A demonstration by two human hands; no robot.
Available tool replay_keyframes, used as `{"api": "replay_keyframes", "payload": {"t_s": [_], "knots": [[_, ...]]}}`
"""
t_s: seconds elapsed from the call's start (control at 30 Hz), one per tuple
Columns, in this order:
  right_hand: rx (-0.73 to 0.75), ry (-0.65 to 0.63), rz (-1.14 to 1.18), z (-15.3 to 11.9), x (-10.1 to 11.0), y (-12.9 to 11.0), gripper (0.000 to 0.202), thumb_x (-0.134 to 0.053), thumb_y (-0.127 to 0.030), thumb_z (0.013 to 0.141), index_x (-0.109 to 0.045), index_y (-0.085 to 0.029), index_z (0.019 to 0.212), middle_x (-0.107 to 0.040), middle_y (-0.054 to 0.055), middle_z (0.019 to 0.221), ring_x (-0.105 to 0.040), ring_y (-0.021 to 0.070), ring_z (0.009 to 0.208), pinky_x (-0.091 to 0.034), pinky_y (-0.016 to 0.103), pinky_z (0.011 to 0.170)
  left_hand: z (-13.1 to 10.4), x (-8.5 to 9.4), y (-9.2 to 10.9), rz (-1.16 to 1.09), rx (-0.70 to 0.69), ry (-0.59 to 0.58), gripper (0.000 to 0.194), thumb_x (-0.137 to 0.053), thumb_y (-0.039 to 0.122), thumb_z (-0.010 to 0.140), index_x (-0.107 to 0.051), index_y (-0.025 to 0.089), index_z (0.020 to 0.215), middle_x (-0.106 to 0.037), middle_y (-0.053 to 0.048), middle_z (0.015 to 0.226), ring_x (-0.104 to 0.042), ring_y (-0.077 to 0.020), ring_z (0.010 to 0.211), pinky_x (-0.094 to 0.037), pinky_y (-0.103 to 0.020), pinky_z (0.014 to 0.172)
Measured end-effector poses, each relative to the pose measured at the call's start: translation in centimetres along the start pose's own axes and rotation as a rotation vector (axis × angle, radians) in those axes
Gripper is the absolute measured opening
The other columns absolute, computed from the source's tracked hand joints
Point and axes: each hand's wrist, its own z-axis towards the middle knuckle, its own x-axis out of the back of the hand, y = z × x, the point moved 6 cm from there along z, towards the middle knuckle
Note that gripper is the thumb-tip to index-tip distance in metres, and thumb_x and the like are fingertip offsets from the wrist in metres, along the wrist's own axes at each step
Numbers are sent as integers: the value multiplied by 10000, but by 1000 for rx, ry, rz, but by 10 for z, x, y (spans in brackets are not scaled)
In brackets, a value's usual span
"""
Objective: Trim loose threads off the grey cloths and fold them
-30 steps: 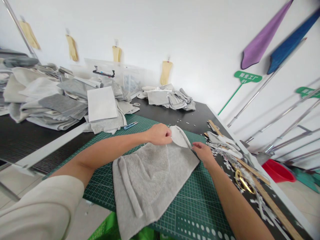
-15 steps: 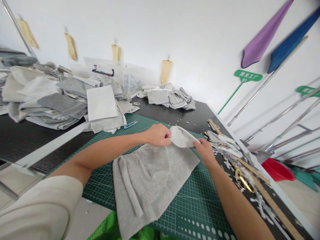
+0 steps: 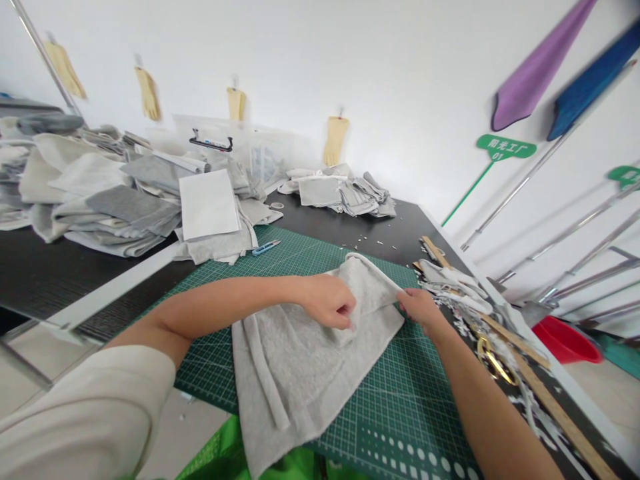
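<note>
A large piece of grey cloth (image 3: 300,373) lies on the green cutting mat (image 3: 400,407), and its near corner hangs past the mat's front edge. My left hand (image 3: 330,301) is closed, its fingertips pinched down at the cloth's upper middle; the fingers partly hide what they grip. With thumb and fingers, my right hand (image 3: 419,308) pinches the cloth's right edge. Between the hands the far edge rises in a soft fold. A narrow rolled strip of the fabric runs down the left side of the cloth.
Piled fabric (image 3: 105,200) fills the left, topped near the mat by a white square sheet (image 3: 210,203). Blue thread snips (image 3: 266,248) lie at the mat's far edge. On the right are gold-handled scissors (image 3: 495,363), wooden rulers (image 3: 555,407) and fabric scraps.
My left hand has moved toward me and slightly right, bringing the lifted cloth flap down over the piece. My right hand still pinches the edge, slightly lower. The view has shifted a little.
</note>
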Motion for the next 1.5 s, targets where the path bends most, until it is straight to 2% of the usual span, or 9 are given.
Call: {"api": "replay_keyframes", "payload": {"t_s": [0.23,0.47,0.57,0.7,0.8,0.97,1.07,1.3,1.5], "knots": [[100,88,-265,12,14,-1,221,-472,-258,701,-549,-167,515,-519,27,497,-461,141,535,-259,258,521,-4,5,-35,123,114,54,178,-496,293,809,-644,206,857,-670,-37,903,-594,-181,825,-383,-246,662],[134,57,-407,13,13,-3,230,-494,-308,744,-653,-152,687,-637,60,675,-560,173,665,-322,246,578,5,-1,-47,198,47,99,441,-497,321,830,-503,150,1236,-525,-121,1277,-493,-233,1160,-372,-304,944],[129,55,-431,13,12,-8,369,-447,-443,803,-674,-155,843,-675,76,820,-601,195,774,-366,245,623,3,-3,-39,267,16,133,378,-459,314,858,-535,152,1191,-579,-106,1197,-532,-223,1103,-383,-318,936],[157,1,-500,10,2,-17,599,-358,-662,804,-664,-151,865,-675,112,891,-616,235,849,-392,274,678,-14,-3,-8,337,0,139,262,-416,331,887,-626,179,918,-649,-61,938,-595,-197,914,-436,-281,731],[153,-38,-573,7,-9,-18,676,-361,-729,765,-645,-124,860,-663,164,900,-621,280,847,-400,315,689,-39,-13,28,355,-89,-3,306,-457,407,874,-610,186,727,-643,-40,751,-593,-168,704,-389,-263,567],[169,-74,-657,2,-21,-17,666,-451,-692,750,-581,-101,1029,-620,208,1059,-604,322,947,-403,349,744,-92,-36,67,432,-189,-266,591,-577,717,645,-621,150,804,-629,-78,739,-556,-207,632,-335,-300,474],[210,-95,-674,1,-26,-19,545,-457,-598,802,-580,-109,1005,-628,192,1042,-606,303,950,-395,332,756,-111,-47,68,477,-182,-305,563,-666,667,596,-607,149,809,-624,-82,793,-543,-205,668,-325,-297,472],[258,-58,-670,2,-26,-22,410,-379,-459,891,-602,-115,892,-654,151,932,-610,233,871,-366,273,699,-114,-53,58,523,-256,-95,129,-649,237,746,-558,180,819,-596,-32,753,-529,-183,689,-272,-302,469],[249,-26,-668,6,-22,-17,391,-350,-388,915,-622,-126,816,-661,129,874,-599,198,813,-338,256,658,-120,-40,62,488,-256,-106,209,-635,347,704,-540,178,780,-590,-33,746,-521,-186,685,-326,-326,496]]}}
